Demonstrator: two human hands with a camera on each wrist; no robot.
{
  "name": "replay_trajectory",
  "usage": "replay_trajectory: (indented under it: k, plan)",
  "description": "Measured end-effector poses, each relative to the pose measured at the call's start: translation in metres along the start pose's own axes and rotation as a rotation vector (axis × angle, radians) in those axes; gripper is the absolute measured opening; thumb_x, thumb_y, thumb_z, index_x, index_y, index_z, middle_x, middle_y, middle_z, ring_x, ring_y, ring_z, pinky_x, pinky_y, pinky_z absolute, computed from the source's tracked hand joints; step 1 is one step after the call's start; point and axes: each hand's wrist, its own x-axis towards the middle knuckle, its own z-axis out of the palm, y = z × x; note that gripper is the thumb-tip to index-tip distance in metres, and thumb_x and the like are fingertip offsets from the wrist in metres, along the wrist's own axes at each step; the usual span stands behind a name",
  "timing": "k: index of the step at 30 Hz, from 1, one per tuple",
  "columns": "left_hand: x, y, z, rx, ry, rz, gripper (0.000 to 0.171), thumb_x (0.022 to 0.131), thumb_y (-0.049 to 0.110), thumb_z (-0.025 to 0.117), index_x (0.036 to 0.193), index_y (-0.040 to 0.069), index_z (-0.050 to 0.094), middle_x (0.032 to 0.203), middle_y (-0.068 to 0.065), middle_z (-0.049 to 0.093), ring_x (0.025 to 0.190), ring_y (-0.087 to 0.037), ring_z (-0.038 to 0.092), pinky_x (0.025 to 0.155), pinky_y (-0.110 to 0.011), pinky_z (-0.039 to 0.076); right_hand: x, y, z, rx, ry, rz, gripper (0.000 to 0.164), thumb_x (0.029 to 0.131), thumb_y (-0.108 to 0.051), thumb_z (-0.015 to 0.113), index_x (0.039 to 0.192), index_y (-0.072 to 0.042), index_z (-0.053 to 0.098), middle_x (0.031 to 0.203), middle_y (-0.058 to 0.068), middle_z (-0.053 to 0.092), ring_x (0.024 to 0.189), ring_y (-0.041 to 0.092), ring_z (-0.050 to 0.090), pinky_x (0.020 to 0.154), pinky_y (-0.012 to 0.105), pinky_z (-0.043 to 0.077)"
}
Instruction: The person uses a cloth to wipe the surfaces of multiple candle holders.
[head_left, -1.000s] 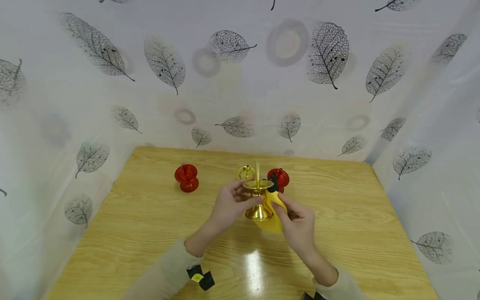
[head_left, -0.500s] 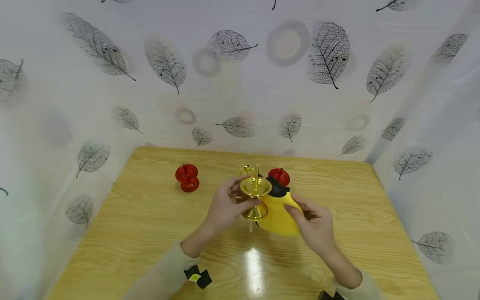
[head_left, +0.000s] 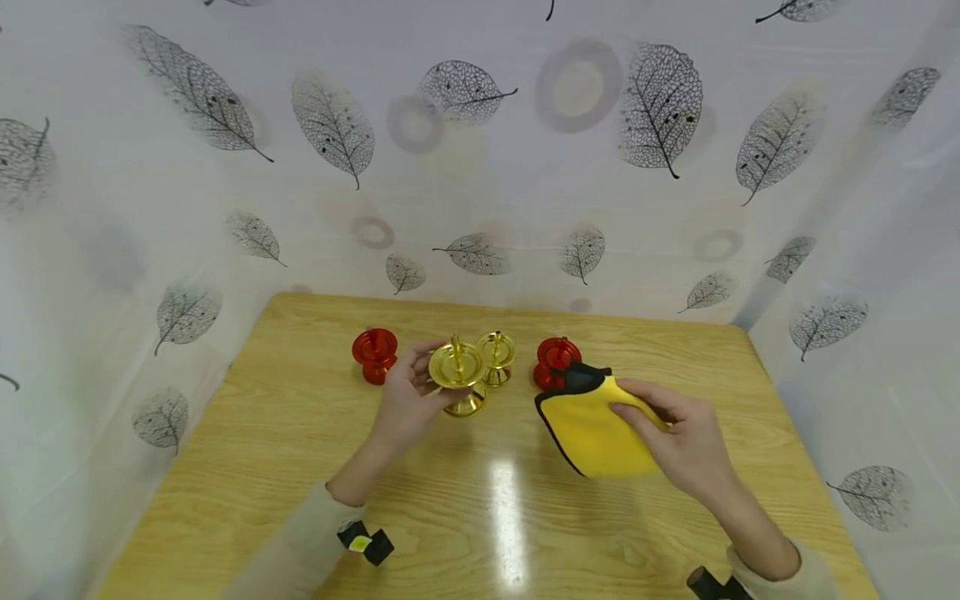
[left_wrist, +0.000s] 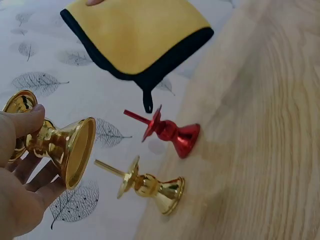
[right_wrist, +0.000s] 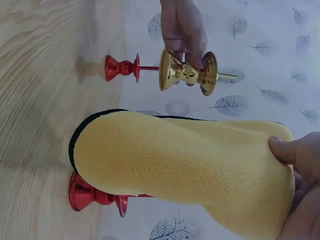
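My left hand [head_left: 405, 398] grips a gold candlestick [head_left: 457, 368] by its narrow stem, thumb on one side and fingers behind; the left wrist view shows its flared base [left_wrist: 75, 152] held off the table. My right hand [head_left: 686, 433] pinches a yellow cloth [head_left: 600, 433] with a black border, which hangs over the table to the right, apart from the candlestick. Just behind the held candlestick a second gold candlestick [head_left: 497, 354] stands on the table. In the right wrist view the cloth [right_wrist: 180, 155] partly hides a red candlestick [right_wrist: 85, 192].
A red candlestick [head_left: 375, 354] stands at the left, close to my left hand. Another red candlestick [head_left: 555, 358] stands behind the cloth's upper corner. The wooden table [head_left: 300, 450] meets a leaf-printed white sheet [head_left: 465, 192] along its back and sides.
The left hand has carried the gold candlestick leftward. The right hand has drawn the cloth away from it to the right, and the cloth has spread out. The standing candlesticks have not moved.
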Motion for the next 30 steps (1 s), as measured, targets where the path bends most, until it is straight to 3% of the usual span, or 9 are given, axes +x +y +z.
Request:
replay_trajectory:
  k: [6,14,22,30]
  plan:
    - [0.010,-0.021,-0.013,0.013,0.048,0.005,0.067,0.073,0.005,0.083,0.130,0.013,0.049,0.126,-0.011,0.066,0.108,-0.013,0.065,0.092,-0.031,0.055,0.001,0.008,-0.010,-0.084,-0.046,-0.043,0.031,0.080,0.004,0.074,0.109,-0.005,0.072,0.095,0.011,0.076,0.047,-0.006,0.042,0.044,0.011,0.036]
    - [0.032,-0.056,-0.016,0.065,0.113,-0.051,0.067,0.077,0.004,0.080,0.134,0.010,0.045,0.127,-0.012,0.063,0.115,-0.023,0.061,0.101,-0.041,0.050,0.000,0.015,-0.016,-0.195,-0.068,-0.057,0.032,0.080,0.001,0.075,0.111,-0.006,0.071,0.094,0.009,0.076,0.044,-0.010,0.028,0.042,0.010,0.031]
    - [0.052,-0.092,-0.012,0.049,0.175,-0.049,0.067,0.075,-0.003,0.079,0.131,0.006,0.044,0.120,-0.016,0.063,0.106,-0.020,0.061,0.090,-0.025,0.052,-0.003,0.022,-0.014,-0.222,-0.071,-0.075,0.032,0.080,0.000,0.075,0.111,-0.006,0.071,0.095,0.010,0.076,0.043,-0.012,0.024,0.042,0.009,0.031]
    - [0.059,-0.112,-0.012,0.101,0.210,-0.026,0.070,0.074,-0.002,0.080,0.132,0.001,0.041,0.121,-0.018,0.062,0.111,-0.028,0.062,0.089,-0.026,0.052,-0.005,0.028,-0.012,-0.236,-0.064,-0.081,0.031,0.080,-0.001,0.075,0.111,-0.007,0.071,0.095,0.009,0.076,0.045,-0.010,0.029,0.046,0.009,0.034]
